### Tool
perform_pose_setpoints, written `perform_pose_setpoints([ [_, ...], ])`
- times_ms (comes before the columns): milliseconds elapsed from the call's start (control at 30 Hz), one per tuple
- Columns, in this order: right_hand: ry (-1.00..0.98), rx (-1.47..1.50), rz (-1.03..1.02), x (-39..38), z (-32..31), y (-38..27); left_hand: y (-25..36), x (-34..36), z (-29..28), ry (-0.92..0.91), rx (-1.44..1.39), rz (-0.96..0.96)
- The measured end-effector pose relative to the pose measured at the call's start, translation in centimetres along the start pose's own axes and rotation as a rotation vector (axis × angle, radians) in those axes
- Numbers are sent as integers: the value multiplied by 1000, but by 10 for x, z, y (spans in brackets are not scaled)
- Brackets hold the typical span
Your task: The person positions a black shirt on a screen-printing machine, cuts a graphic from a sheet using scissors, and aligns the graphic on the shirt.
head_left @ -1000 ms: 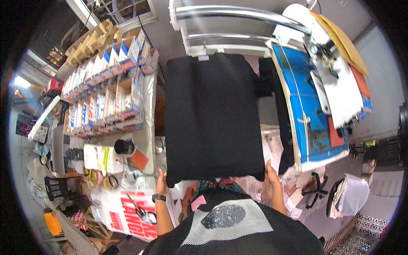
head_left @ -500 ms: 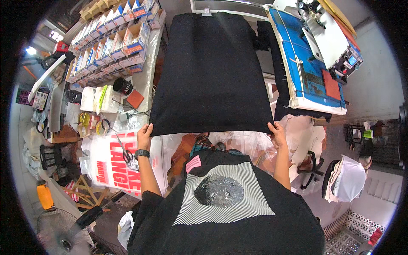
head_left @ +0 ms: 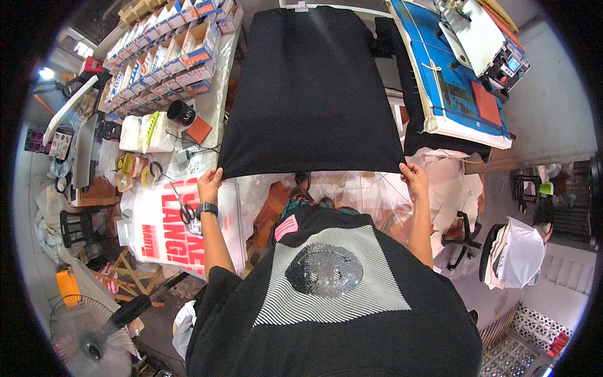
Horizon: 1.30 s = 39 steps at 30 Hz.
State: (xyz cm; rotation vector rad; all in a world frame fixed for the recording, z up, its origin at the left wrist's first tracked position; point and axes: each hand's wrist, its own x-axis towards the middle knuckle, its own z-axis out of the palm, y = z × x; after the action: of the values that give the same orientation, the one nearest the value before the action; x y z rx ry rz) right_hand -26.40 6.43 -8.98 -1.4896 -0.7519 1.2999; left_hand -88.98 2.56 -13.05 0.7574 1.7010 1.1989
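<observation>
A black T-shirt [head_left: 314, 94] stretches away from me over a long flat support that it mostly hides. A small pale tag shows at its far end. My left hand [head_left: 210, 179] pinches the near left corner of the hem, a dark watch on its wrist. At the near right corner, the hem is pinched between the thumb and fingers of my right hand [head_left: 413, 179]. The near edge is drawn straight and taut between both hands.
Left stands a table with rows of cardboard boxes [head_left: 164, 63], a black mug [head_left: 181, 113], scissors [head_left: 183, 207] and a bag with red lettering [head_left: 169, 232]. On the right lies a blue printing screen [head_left: 449, 81], with dark cloth below it. A fan [head_left: 94, 342] stands lower left.
Both hands still grip the hem; its near edge now sits higher in view and is pulled slightly wider. The surroundings have shifted a little as my head moved.
</observation>
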Motion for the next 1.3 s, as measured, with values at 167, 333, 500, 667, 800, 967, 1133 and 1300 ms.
perform_pose_setpoints([
  [167, -17, -60, -12, -2, -1, -6, 0, 1, -1, 33, 21, 17],
  [333, -31, -94, -42, -6, -1, -11, 3, -2, -2, 38, 8, 24],
  [500, -64, -268, -21, 7, -9, 2, -1, 0, -8, 49, 184, 6],
  [667, 26, -1019, -334, 50, 5, 13, 29, 38, 16, 2, 819, 99],
  [800, 170, -768, -641, 103, 92, -41, 91, 102, 75, 80, 321, 265],
  [967, 109, -467, -292, 236, 153, -54, 118, 219, 121, -98, 145, -179],
  [1133, 21, -434, -84, 337, 150, -60, 138, 272, 181, -336, -103, -376],
  [1300, 74, -82, 158, 369, 211, -100, 148, 331, 190, -347, -372, -374],
])
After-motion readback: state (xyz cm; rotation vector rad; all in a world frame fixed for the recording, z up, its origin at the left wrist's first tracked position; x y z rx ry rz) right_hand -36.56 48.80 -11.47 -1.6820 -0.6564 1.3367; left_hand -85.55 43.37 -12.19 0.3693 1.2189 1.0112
